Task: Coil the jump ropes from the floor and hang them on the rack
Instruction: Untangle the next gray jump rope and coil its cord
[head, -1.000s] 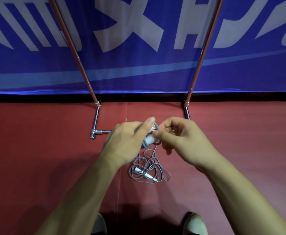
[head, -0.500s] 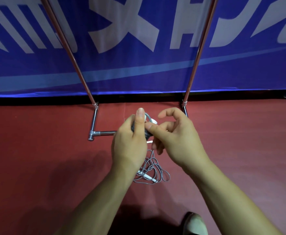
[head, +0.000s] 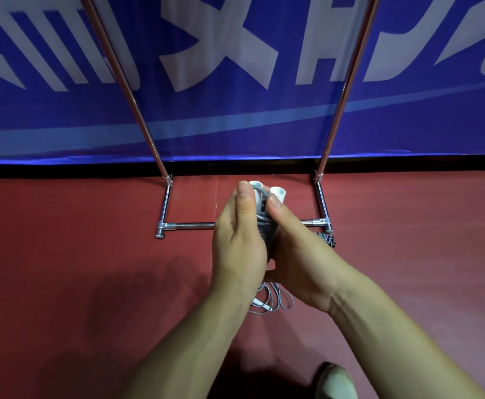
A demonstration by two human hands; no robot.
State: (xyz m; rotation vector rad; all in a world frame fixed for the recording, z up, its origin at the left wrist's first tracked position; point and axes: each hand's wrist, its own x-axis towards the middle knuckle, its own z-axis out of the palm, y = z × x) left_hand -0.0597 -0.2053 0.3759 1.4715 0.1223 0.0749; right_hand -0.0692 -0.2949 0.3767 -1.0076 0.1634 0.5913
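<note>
My left hand (head: 239, 243) and my right hand (head: 298, 254) hold a coiled grey jump rope (head: 265, 226) between them, over the red floor. Its two white handle ends (head: 277, 192) stick up above my fingertips. Both thumbs press on the bundle from either side. A second grey jump rope (head: 273, 300) with a white handle lies loosely tangled on the floor, partly hidden under my wrists. The chrome rack (head: 333, 131) stands just beyond my hands, with its base bar (head: 189, 225) on the floor and two slanted uprights rising out of frame.
A blue banner (head: 235, 119) with white lettering hangs behind the rack. A small dark item (head: 329, 240) lies by the rack's right foot. My shoe (head: 336, 381) shows at the bottom edge. Red floor (head: 77, 269) spreads left and right.
My hands have closed together around the rope bundle and lifted it slightly. The view has shifted, so the rack's base bar and right foot now show.
</note>
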